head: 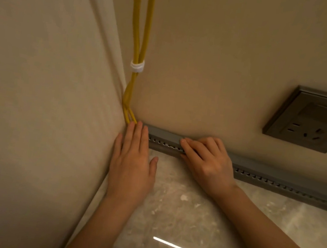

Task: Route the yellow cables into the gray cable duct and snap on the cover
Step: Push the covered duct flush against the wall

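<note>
Yellow cables [138, 36] hang down the room corner, bundled by a white tie [137, 66], and disappear into the left end of the gray cable duct [276, 179]. The slotted duct runs along the foot of the wall, with its smooth gray cover [165, 134] lying on top. My left hand [132, 161] lies flat, fingers together, fingertips pressing on the duct's left end at the corner. My right hand [206, 159] rests on the duct further right, fingers curled over the cover's top edge and pressing it. Neither hand grips anything.
A gray wall socket [309, 123] sits on the wall above the duct at the right. A beige wall stands close on the left. The glossy pale stone floor [186, 221] reflects a strip light.
</note>
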The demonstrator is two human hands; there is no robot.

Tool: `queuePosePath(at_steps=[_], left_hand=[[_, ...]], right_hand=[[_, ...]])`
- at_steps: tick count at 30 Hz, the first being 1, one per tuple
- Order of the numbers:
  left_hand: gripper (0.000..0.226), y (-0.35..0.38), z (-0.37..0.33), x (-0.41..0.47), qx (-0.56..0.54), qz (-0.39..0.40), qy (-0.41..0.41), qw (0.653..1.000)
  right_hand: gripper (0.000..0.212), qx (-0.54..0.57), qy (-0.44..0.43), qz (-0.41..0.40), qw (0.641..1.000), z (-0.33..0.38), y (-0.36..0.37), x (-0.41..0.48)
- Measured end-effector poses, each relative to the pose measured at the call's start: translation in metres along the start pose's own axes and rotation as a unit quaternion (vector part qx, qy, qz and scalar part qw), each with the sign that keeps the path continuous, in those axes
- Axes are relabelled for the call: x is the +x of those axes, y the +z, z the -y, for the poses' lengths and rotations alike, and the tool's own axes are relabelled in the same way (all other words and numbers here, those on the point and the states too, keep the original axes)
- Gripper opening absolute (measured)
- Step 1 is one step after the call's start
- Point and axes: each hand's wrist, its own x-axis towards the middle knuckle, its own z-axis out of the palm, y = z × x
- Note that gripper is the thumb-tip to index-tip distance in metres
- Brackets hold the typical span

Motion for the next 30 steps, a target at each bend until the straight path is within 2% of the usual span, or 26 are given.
queuePosePath(at_steps=[7,15,17,19,21,22,24,25,26,28,30], left_hand=[[0.084,-0.013,-0.014,0.001,0.141,0.070,-0.013,0.987],[0.081,-0.015,-0.012,0.002,0.173,0.087,-0.012,0.981],[0.082,-0.015,-0.013,0.002,0.156,0.092,-0.014,0.983],[0.084,-0.009,-0.010,0.003,0.111,0.063,-0.015,0.992],[0.077,0.002,-0.008,0.002,-0.024,-0.012,-0.041,0.999],[0.067,0.005,-0.010,-0.001,-0.115,-0.054,-0.063,0.990],[0.036,0.010,-0.019,-0.006,-0.282,-0.116,-0.133,0.943],[0.017,0.008,-0.026,-0.006,-0.347,-0.117,-0.182,0.912],[0.004,0.009,-0.031,-0.002,-0.409,-0.079,-0.241,0.877],[0.030,0.009,-0.040,0.013,-0.497,0.028,-0.359,0.789],[0.038,-0.001,-0.049,0.033,-0.587,0.141,-0.446,0.661]], right_hand=[[0.016,0.003,0.005,0.025,1.000,0.002,0.005,0.000],[0.017,0.015,-0.044,0.049,0.998,-0.007,0.009,0.008],[0.016,0.009,-0.037,0.052,0.998,-0.005,0.009,0.009],[0.016,0.011,-0.022,0.052,0.998,-0.002,0.009,0.010],[0.019,0.028,-0.001,0.056,0.998,0.001,0.007,0.010],[0.020,0.040,0.007,0.059,0.997,0.002,0.005,0.010],[0.022,0.062,0.013,0.074,0.995,0.003,0.000,0.009],[0.022,0.069,0.012,0.086,0.994,0.003,-0.001,0.008],[0.023,0.076,0.009,0.099,0.992,0.002,-0.002,0.008],[0.028,0.096,0.010,0.130,0.987,0.000,-0.005,0.008],[0.031,0.126,0.036,0.151,0.980,-0.001,-0.010,0.011]])
